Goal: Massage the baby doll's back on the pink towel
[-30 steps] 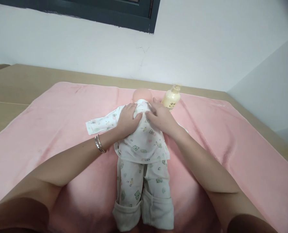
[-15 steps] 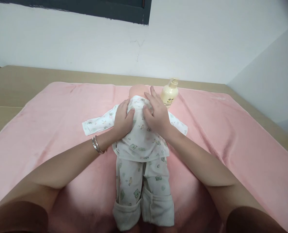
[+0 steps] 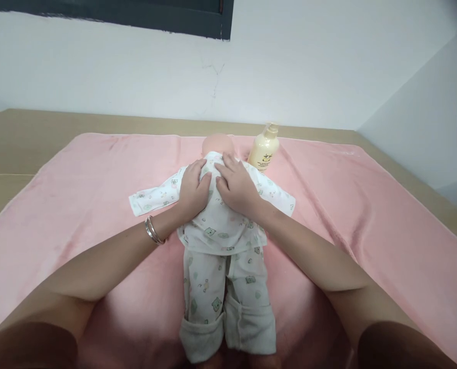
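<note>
Doll (image 3: 217, 143) looks dressed already, shirt (image 3: 224, 228) and pants (image 3: 207, 279) on; left hand (image 3: 193, 187) and right hand (image 3: 236, 187) lie flat up top, loosely spread, gripping nothing, bottle (image 3: 264, 150) untouched.

A pale-yellow pump bottle (image 3: 264, 149) stands near the far edge of the pink blanket (image 3: 85, 179); a white wall (image 3: 293, 66) rises behind the table (image 3: 55, 122).

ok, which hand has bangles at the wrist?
The left hand, on the printed shirt: silver bangles circle its wrist; the right hand has none.
</note>
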The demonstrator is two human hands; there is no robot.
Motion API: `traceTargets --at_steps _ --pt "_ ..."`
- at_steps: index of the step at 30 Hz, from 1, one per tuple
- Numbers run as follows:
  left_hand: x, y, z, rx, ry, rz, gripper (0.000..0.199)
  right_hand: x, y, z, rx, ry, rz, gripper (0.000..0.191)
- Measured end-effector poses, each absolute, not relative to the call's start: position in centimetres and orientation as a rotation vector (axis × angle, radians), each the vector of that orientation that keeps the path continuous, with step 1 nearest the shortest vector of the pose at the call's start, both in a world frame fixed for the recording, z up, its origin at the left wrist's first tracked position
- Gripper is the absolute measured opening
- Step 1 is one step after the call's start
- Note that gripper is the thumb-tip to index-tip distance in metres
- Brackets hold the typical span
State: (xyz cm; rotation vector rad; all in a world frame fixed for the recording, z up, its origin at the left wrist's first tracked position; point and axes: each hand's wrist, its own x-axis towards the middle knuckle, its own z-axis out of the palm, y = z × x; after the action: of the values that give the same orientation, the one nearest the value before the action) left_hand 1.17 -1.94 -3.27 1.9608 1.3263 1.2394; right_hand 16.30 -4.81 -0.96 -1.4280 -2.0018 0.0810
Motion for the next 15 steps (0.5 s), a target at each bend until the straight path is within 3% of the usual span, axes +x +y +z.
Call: traceTargets --at_steps 15 --pt "1.08 -1.82 -3.38 1.904 1.28 1.241 0.047 16.22 -4.65 -1.13 -1.399 -1.931 0.146 0.058"
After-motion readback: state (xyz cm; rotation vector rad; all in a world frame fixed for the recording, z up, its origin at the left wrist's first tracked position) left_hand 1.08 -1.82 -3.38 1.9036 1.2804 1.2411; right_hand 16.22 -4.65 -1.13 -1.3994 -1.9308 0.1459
